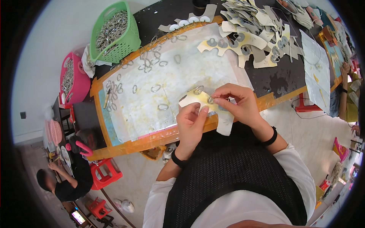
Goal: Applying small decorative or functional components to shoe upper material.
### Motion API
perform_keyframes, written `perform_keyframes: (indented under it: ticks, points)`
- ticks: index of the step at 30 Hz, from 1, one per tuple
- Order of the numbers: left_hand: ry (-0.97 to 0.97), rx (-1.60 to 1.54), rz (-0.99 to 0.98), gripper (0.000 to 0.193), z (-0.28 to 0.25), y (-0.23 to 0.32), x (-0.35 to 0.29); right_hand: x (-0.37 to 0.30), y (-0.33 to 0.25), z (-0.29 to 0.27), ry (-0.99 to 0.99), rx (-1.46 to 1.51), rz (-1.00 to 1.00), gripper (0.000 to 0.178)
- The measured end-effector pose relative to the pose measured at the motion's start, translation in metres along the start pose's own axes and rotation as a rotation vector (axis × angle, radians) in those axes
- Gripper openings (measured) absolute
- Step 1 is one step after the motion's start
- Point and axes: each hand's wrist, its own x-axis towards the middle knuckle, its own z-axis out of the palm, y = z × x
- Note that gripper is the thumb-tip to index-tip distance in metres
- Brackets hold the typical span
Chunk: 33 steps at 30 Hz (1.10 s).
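Hands (pixel 192 124) on a curved pale cutout (pixel 227 125) with metal rings (pixel 198 90)

At the lower left of the frame, a person in black (pixel 74 187) is beside a red stool (pixel 107 171); a smaller red stool (pixel 99 208) lies below, near a lit screen (pixel 78 217). A pink, round-headed item (pixel 56 131) is at the left, below a pale wall (pixel 45 72). Another red stool (pixel 306 107) stands right of centre on the pale floor (pixel 140 190), and a bright pink bag (pixel 341 149) is at the right edge.
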Motion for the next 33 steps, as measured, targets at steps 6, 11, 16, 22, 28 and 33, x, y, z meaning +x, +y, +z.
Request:
perform_keyframes:
  ticks: [6,11,16,22,28,33]
  points:
    - [0.01,-0.073,0.045,0.019,0.005,-0.002,0.001,0.005,0.001,0.0,-0.002,0.09,0.071,0.015]
    - [-0.002,-0.114,0.042,0.022,0.005,-0.005,-0.002,0.003,0.002,0.004,0.042,0.056,0.096,0.014]
    - [-0.037,-0.154,0.077,0.046,0.013,-0.003,-0.002,0.001,0.003,0.002,-0.046,0.009,0.119,0.008]
    - [-0.226,-0.202,-0.041,0.071,-0.012,-0.013,-0.026,0.002,-0.008,-0.011,-0.18,-0.161,0.027,0.006]
    - [0.233,0.278,0.226,0.064,-0.008,0.012,-0.025,0.002,-0.005,-0.029,-0.32,-0.528,-0.079,0.009]
    - [-0.141,0.995,0.465,0.06,0.001,0.004,-0.001,-0.005,0.008,-0.028,-0.238,-0.814,-0.306,0.012]
